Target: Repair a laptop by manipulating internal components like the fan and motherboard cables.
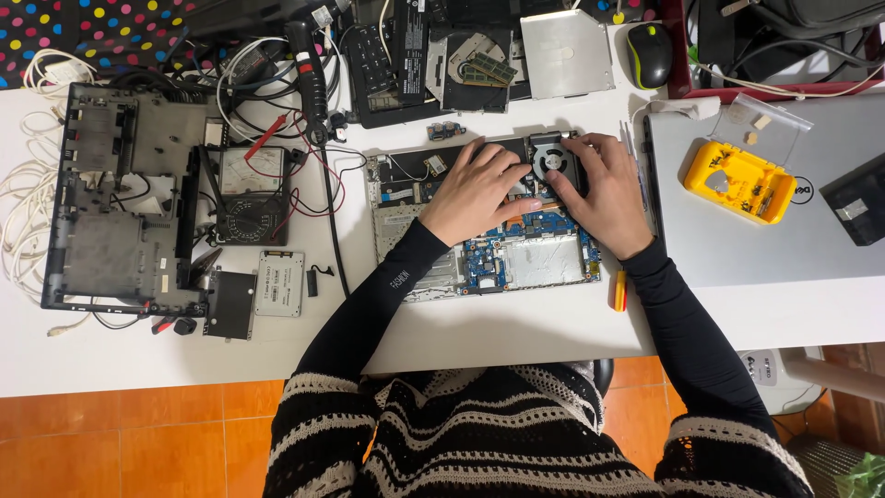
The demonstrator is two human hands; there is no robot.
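Both hands pressed on the insides of an opened laptop on a white table.

The left hand (477,189) lies flat over the middle of the open laptop base (484,221), fingers spread toward the cooling fan (550,155); the right hand (604,189) rests just beside it, covering the fan's right edge. A blue circuit board (516,238) shows below the palms. A red and yellow screwdriver (620,290) lies near the right wrist. To the right, a yellow bit case (737,182) sits on a silver laptop lid (784,240). Far left lie a dark laptop shell (120,198), an analogue meter (251,194) and a flat drive (279,283).
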